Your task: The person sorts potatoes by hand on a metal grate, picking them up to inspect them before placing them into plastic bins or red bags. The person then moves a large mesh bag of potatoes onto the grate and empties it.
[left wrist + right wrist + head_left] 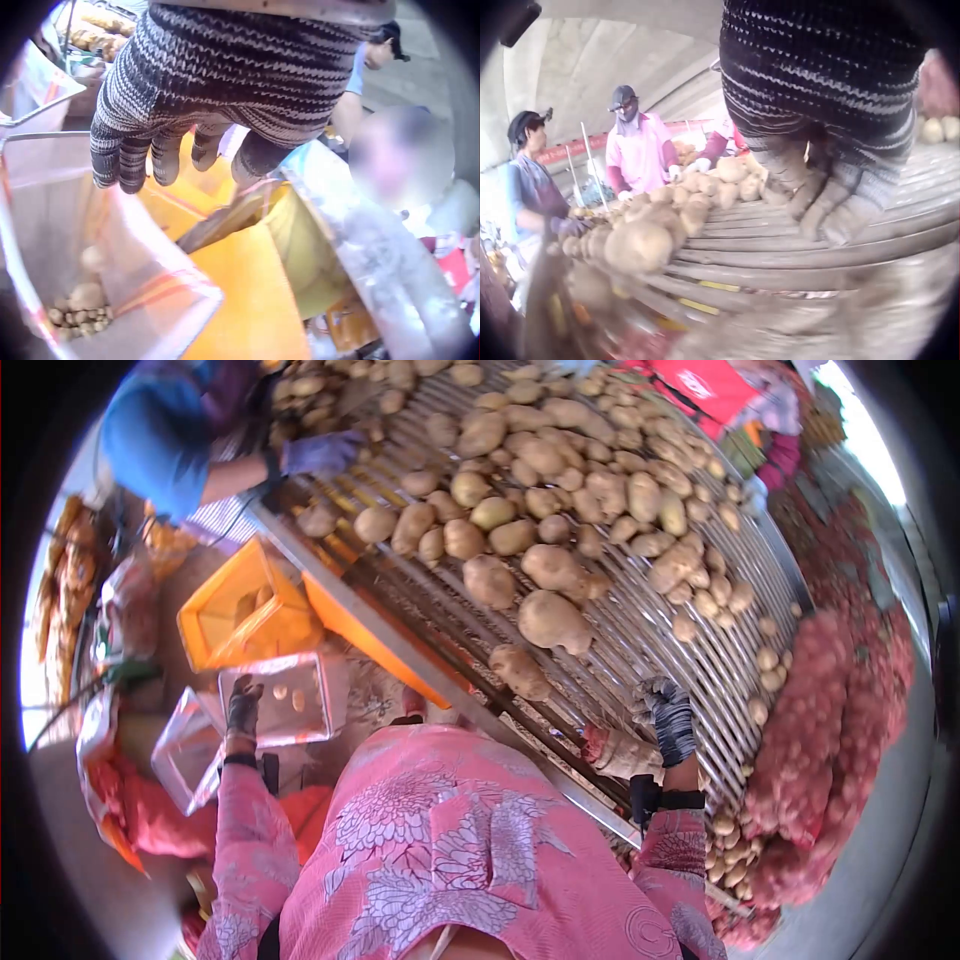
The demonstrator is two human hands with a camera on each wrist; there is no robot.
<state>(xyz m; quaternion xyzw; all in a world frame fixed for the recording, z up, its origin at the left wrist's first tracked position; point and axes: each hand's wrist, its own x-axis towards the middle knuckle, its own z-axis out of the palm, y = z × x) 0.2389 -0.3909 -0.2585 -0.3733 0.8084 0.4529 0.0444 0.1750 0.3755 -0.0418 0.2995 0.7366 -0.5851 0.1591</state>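
Note:
My left hand (243, 710), in a striped knit glove, hangs over a pale, clear-sided crate (328, 705) with a few small potatoes at its bottom. Its fingers (165, 157) are loosely bent, with nothing in them. My right hand (668, 715), gloved the same way, is low over the slatted metal sorting rack (640, 650). In the right wrist view its fingertips (836, 225) point down at the slats, and no potato shows in its grasp. Beside that hand lies a pale wrapped roll (622, 750) with a reddish end. Large potatoes (553, 622) lie across the rack ahead.
An orange crate (245, 605) stands left of the rack's metal edge (350, 605). Red mesh sacks of potatoes (800, 730) line the right side. Another person's gloved hand (325, 452) works at the far left; a person in pink (637, 150) stands across the rack.

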